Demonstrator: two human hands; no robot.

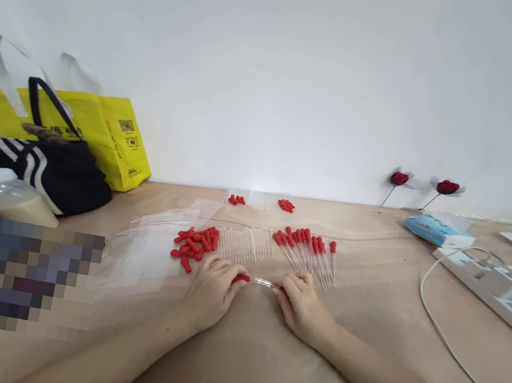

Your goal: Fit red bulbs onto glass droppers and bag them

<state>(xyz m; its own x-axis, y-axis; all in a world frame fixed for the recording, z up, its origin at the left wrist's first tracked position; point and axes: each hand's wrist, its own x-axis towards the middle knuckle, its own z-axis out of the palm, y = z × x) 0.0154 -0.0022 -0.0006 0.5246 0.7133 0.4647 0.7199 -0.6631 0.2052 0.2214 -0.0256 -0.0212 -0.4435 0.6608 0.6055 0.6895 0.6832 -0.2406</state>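
Observation:
My left hand (214,286) is closed on a red rubber dropper bulb (242,278), whose end points right. Facing it across a small gap is a clear glass dropper tube (262,282), pinched in the fingers of my right hand (303,302). A pile of loose red bulbs (194,243) lies just beyond my left hand. Bare glass tubes (244,244) lie side by side in a row behind both hands. Past my right hand, several droppers with red bulbs on them (308,247) are fanned out on the table.
Clear plastic bags (152,246) lie at left. More red bulbs (286,205) are near the wall. A yellow bag (116,140), a black bag (56,173) and a bottle (19,199) stand far left. A tissue pack (440,230), power strip (495,293) and white cable (438,339) are right.

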